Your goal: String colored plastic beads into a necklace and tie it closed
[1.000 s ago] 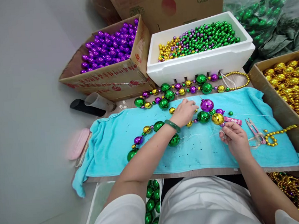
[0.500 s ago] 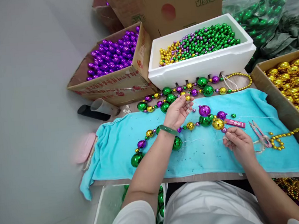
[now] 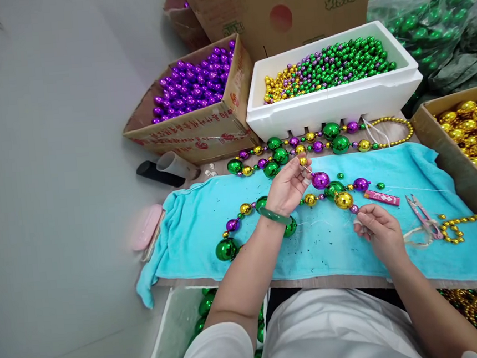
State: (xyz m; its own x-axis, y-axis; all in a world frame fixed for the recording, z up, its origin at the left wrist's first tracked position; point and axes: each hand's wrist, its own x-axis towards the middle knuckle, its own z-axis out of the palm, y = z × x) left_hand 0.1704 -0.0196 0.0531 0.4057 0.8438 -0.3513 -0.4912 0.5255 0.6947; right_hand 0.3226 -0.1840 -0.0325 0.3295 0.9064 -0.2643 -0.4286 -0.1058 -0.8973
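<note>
The left hand (image 3: 288, 188) pinches 1 small gold bead (image 3: 302, 161) and the right hand (image 3: 379, 229) grips an end of the strand (image 3: 343, 199), which lies across the blue towel (image 3: 327, 260) — apparently so nothing slips off the thread (image 3: 308, 168).

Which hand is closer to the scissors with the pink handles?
Right. The right hand is a little to the left of the scissors; the left hand is much farther left, higher in the picture.
</note>
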